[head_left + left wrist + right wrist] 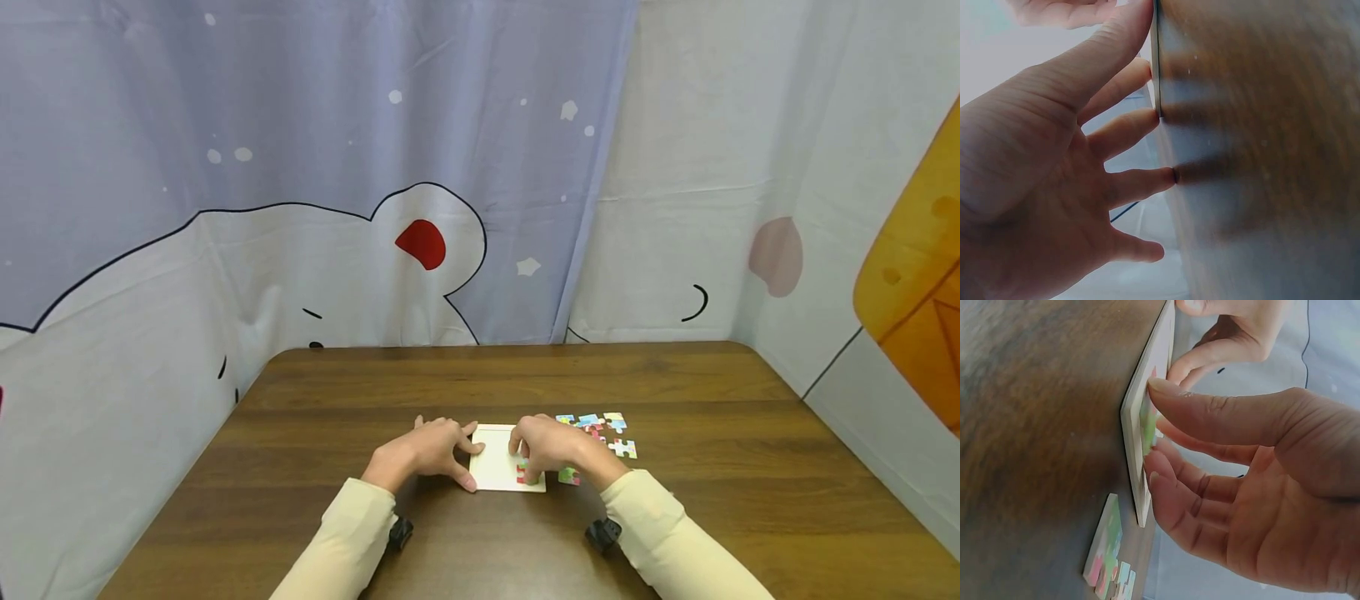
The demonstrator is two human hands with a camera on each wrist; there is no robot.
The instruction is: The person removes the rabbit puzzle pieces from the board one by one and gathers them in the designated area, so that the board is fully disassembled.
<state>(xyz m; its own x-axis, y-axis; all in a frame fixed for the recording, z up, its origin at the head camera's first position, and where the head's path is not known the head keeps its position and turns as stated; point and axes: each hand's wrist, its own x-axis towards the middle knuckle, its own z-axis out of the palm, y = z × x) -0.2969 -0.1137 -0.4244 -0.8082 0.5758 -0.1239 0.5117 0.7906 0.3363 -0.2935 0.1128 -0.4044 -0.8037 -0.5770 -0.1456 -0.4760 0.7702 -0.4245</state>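
A pale, flat puzzle tray [492, 468] lies on the table between the two hands. My left hand [429, 452] touches its left side, thumb near the front corner and fingers spread; in the left wrist view the fingertips rest along the tray's thin edge [1157, 75] and on the table. Over the tray's front right part, my right hand [549, 446] pinches a green and red puzzle piece [1147, 428] between thumb and fingers. That piece lies against the tray's surface, partly covered by the fingers.
Several loose puzzle pieces [592, 421] lie right of the tray, some behind the right hand. A green and pink piece [568, 476] lies close to the tray's right edge. The brown wooden table [337, 392] ends at a printed curtain [337, 275].
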